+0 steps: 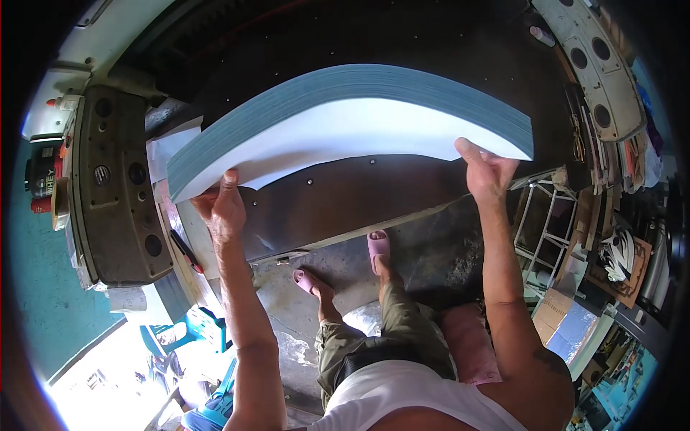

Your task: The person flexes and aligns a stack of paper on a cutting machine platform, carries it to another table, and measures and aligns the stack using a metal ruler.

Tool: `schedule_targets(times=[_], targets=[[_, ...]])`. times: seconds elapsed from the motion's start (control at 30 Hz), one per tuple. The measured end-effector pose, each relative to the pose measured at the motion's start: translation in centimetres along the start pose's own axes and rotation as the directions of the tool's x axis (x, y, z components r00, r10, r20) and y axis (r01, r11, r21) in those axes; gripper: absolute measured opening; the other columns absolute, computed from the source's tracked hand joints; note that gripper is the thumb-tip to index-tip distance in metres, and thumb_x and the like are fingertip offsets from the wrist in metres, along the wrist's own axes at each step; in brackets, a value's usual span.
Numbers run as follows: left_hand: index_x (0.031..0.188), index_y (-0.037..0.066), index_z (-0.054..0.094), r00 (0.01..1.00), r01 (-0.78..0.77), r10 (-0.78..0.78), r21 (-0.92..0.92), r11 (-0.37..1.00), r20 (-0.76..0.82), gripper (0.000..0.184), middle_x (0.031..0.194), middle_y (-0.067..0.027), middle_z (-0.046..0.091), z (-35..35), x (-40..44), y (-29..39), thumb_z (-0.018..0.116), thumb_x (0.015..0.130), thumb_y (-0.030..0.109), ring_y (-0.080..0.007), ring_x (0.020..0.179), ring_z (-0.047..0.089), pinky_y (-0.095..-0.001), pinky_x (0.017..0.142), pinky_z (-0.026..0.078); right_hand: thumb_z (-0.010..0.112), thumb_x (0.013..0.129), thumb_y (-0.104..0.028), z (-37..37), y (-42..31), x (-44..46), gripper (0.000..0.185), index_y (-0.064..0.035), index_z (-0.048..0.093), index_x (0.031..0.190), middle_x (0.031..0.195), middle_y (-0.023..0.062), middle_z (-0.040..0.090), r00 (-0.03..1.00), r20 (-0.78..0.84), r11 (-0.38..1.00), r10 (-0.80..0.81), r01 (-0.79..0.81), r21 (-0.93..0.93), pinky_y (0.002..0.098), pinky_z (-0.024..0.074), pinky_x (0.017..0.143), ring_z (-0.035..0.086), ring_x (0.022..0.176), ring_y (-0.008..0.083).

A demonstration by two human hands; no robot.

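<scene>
A thick stack of paper (359, 118) is held up over the dark machine table, bowed upward in the middle. Its top side facing me is white and its layered edge looks blue-grey. My left hand (221, 208) grips the stack's left end, thumb on the white face, fingers mostly hidden behind it. At the right end my right hand (486, 169) holds the stack in the same way, thumb on the white face and the other fingers curled at the lower edge.
The dark table (316, 205) has small metal studs. Worn machine housings (118, 187) (600, 68) flank it left and right. A red-and-black tool (187, 251) lies at the left. A white wire rack (550, 223) stands at the right.
</scene>
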State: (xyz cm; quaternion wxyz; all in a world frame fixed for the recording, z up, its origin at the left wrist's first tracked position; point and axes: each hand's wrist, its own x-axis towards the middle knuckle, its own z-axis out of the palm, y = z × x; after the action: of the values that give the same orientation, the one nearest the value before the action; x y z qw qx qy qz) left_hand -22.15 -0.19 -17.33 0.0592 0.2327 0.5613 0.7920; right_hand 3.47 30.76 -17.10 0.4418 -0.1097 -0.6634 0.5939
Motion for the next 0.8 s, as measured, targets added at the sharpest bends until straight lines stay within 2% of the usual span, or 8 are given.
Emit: schedule_targets(times=[0.07, 0.13, 0.2, 0.23, 0.37, 0.47, 0.7, 0.8], targets=[[0.12, 0.004, 0.06, 0.999, -0.01, 0.011, 0.025, 1.0, -0.043, 0.045, 0.114, -0.0084, 0.065, -0.2, -0.3, -0.2, 0.08, 0.08, 0.004, -0.0194, 0.105, 0.06, -0.0341, 0.097, 0.043, 0.075, 0.078, 0.008, -0.1, 0.1, 0.0, 0.051, -0.0016, 0.056, 0.125, 0.116, 0.0083, 0.062, 0.999, 0.024, 0.999, 0.035, -0.035, -0.003, 0.037, 0.0446, 0.098, 0.059, 0.107, 0.0192], [0.117, 0.004, 0.062, 0.99, 0.107, -0.096, 0.115, 0.988, -0.101, 0.047, 0.11, -0.0079, 0.066, -0.7, -0.8, -0.7, 0.084, 0.077, 0.01, -0.0205, 0.104, 0.06, -0.0348, 0.097, 0.043, 0.075, 0.078, 0.008, 0.1, 0.1, -0.2, 0.051, -0.0012, 0.056, 0.125, 0.116, 0.0087, 0.063, 0.996, 0.049, 0.997, 0.074, -0.075, 0.004, 0.0368, 0.0452, 0.097, 0.06, 0.106, 0.0195], [0.118, 0.004, 0.061, 0.994, 0.081, -0.066, 0.179, 0.981, -0.09, 0.05, 0.111, -0.008, 0.066, -0.5, -0.7, -1.1, 0.086, 0.075, 0.013, -0.0209, 0.104, 0.06, -0.0351, 0.097, 0.043, 0.075, 0.077, 0.008, 0.4, 0.2, -0.1, 0.052, -0.0004, 0.055, 0.125, 0.115, 0.0095, 0.063, 0.996, 0.092, 0.984, -0.022, 0.038, -0.177, 0.0362, 0.0466, 0.096, 0.06, 0.105, 0.0196], [0.118, 0.004, 0.061, 0.996, 0.056, -0.039, 0.242, 0.969, -0.077, 0.054, 0.112, -0.0081, 0.065, -0.3, -0.7, -1.2, 0.088, 0.073, 0.016, -0.0213, 0.104, 0.06, -0.0354, 0.096, 0.043, 0.075, 0.077, 0.008, 0.6, 0.7, -0.1, 0.052, -0.0008, 0.055, 0.125, 0.116, 0.0099, 0.063, 0.995, 0.074, 0.992, -0.062, 0.07, -0.105, 0.0363, 0.0477, 0.095, 0.061, 0.104, 0.0198], [0.119, 0.002, 0.06, 0.994, -0.002, 0.016, 0.125, 0.992, -0.107, 0.044, 0.109, -0.0092, 0.066, 0.1, -0.4, -1.3, 0.08, 0.081, 0.01, -0.0202, 0.102, 0.06, -0.0347, 0.096, 0.043, 0.075, 0.077, 0.009, 1.0, 0.6, 0.3, 0.051, -0.0016, 0.056, 0.124, 0.114, 0.0099, 0.063, 0.998, 0.026, 0.998, -0.063, 0.064, -0.027, 0.0366, 0.0478, 0.095, 0.061, 0.103, 0.0201], [0.121, 0.005, 0.059, 0.994, 0.086, -0.075, 0.142, 0.986, -0.08, 0.058, 0.111, -0.0084, 0.065, -0.6, -0.8, -1.2, 0.089, 0.072, 0.016, -0.0208, 0.103, 0.06, -0.0366, 0.096, 0.045, 0.078, 0.079, 0.003, 1.4, 0.2, 0.3, 0.034, 0.0007, 0.064, 0.11, 0.102, 0.0104, 0.068, 0.999, -0.04, 0.999, -0.035, 0.034, -0.023, 0.0321, 0.0522, 0.086, 0.065, 0.095, 0.0175], [0.122, 0.004, 0.058, 0.996, 0.072, -0.081, 0.176, 0.982, 0.045, 0.058, 0.111, -0.0079, 0.065, -0.5, -0.6, -1.3, 0.087, 0.075, 0.018, -0.0201, 0.103, 0.06, -0.0352, 0.095, 0.045, 0.077, 0.08, 0.003, 0.9, 1.4, 0.2, 0.036, -0.0008, 0.062, 0.113, 0.105, 0.0101, 0.067, 0.998, -0.015, 0.997, -0.054, 0.054, -0.047, 0.0333, 0.0514, 0.088, 0.064, 0.097, 0.018], [0.125, 0.002, 0.055, 0.994, 0.075, -0.087, 0.176, 0.982, 0.062, 0.061, 0.115, -0.008, 0.063, -1.0, -0.5, -1.6, 0.086, 0.076, 0.02, -0.0203, 0.105, 0.058, -0.0357, 0.097, 0.042, 0.074, 0.08, 0.007, 0.2, 1.9, -0.4, 0.052, -0.0034, 0.054, 0.127, 0.116, 0.0094, 0.063, 0.997, 0.075, 0.997, -0.035, 0.039, -0.06, 0.0359, 0.0461, 0.097, 0.06, 0.106, 0.0197]])
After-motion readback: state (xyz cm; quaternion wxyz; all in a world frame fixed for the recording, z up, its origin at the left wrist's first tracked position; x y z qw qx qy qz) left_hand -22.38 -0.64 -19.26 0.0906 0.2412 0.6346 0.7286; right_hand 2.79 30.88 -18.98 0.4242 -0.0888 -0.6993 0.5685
